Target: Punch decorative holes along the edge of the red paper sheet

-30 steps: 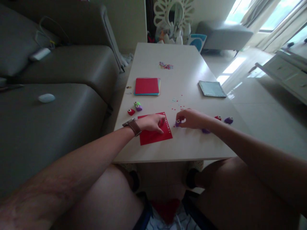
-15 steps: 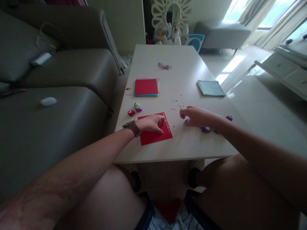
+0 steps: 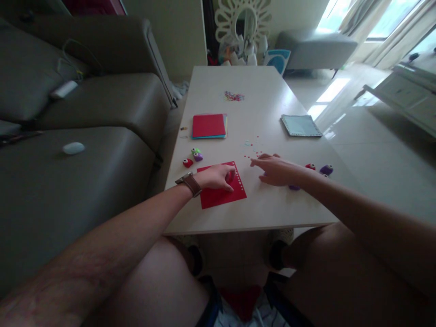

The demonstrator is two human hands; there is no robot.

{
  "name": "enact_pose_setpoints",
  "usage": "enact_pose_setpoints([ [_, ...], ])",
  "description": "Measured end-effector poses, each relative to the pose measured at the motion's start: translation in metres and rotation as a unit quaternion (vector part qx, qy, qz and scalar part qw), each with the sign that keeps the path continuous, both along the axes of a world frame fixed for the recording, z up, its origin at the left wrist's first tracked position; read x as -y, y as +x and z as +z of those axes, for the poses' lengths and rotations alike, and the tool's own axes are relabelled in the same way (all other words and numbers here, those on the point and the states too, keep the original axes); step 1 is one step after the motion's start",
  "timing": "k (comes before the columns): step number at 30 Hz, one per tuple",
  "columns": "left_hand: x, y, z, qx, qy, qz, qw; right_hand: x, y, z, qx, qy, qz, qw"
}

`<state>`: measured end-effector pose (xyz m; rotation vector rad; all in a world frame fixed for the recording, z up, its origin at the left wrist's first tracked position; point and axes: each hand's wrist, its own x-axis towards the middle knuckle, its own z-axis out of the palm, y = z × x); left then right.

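My left hand lies on a red sheet of paper, with its fingers curled down and the thumb held apart. A row of punched holes runs along the sheet's right edge. To the right of the sheet, my right hand is low over the table, index finger stretched out and thumb apart. A bit of purple shows between its finger and thumb, mostly hidden. Small red paper dots lie just beyond its fingertips. Beside my right forearm are a red craft punch and a purple craft punch, others partly covered.
Red, green and purple punches stand left of the sheet. Farther back are a stack of coloured paper, a pile of colourful bits and a pale blue sheet with a punched border. A sofa flanks the white table.
My right hand has stretched its index finger out to the left and spread its fingers. A lone red dot near the sheet's right edge no longer shows. My left hand stays on the sheet.
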<state>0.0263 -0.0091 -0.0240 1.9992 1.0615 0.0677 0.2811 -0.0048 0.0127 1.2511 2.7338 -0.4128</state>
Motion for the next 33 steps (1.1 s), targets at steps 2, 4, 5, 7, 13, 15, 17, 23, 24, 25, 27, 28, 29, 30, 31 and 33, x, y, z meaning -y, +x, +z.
enact_pose_setpoints([
  [2,0.0,0.0,0.001,-0.003,-0.006,0.004,1.0,-0.003,0.002,-0.002,-0.026,0.029,-0.009,0.999],
  [4,0.001,0.0,0.002,-0.009,-0.009,0.004,1.0,-0.004,0.002,-0.001,-0.042,0.012,-0.001,0.999],
  [5,0.001,0.0,0.002,-0.009,-0.009,0.003,1.0,-0.004,0.001,0.0,-0.041,-0.001,0.001,0.999],
  [7,0.001,0.0,0.003,-0.008,-0.007,0.002,1.0,-0.002,-0.001,0.003,-0.024,-0.025,-0.002,0.999],
  [13,0.002,0.001,0.003,-0.004,0.001,0.0,1.0,0.004,-0.004,0.008,0.018,-0.084,-0.005,0.996],
  [15,0.002,0.001,0.003,-0.003,-0.003,0.0,1.0,0.003,-0.003,0.008,0.011,-0.086,0.004,0.996],
  [17,0.002,0.0,0.002,0.0,-0.007,0.002,1.0,0.002,-0.003,0.008,0.006,-0.086,0.011,0.996],
  [23,0.0,-0.001,-0.002,0.006,0.003,-0.006,1.0,0.003,-0.005,0.009,0.022,-0.071,0.017,0.997],
  [24,0.0,-0.001,-0.002,0.005,0.004,-0.007,1.0,0.003,-0.006,0.009,0.023,-0.07,0.017,0.997],
  [25,0.0,-0.001,-0.002,0.005,0.005,-0.008,1.0,0.004,-0.006,0.009,0.022,-0.071,0.017,0.997],
  [27,0.001,0.0,0.001,0.004,0.007,-0.008,1.0,0.004,-0.006,0.008,0.02,-0.071,0.021,0.997],
  [28,0.002,0.0,0.002,0.001,0.006,-0.008,1.0,0.004,-0.005,0.007,0.018,-0.072,0.023,0.997],
  [29,0.002,0.001,0.004,-0.003,0.006,-0.007,1.0,0.004,-0.005,0.006,0.017,-0.074,0.025,0.997],
  [30,0.002,0.001,0.005,-0.006,0.005,-0.007,1.0,0.003,-0.004,0.004,0.016,-0.075,0.026,0.997],
  [31,0.003,0.001,0.006,-0.007,0.006,-0.008,1.0,0.002,-0.003,0.003,0.015,-0.075,0.027,0.997],
  [33,0.002,0.001,0.009,-0.011,0.01,-0.014,1.0,-0.001,-0.001,0.0,0.014,-0.079,0.024,0.996],
])
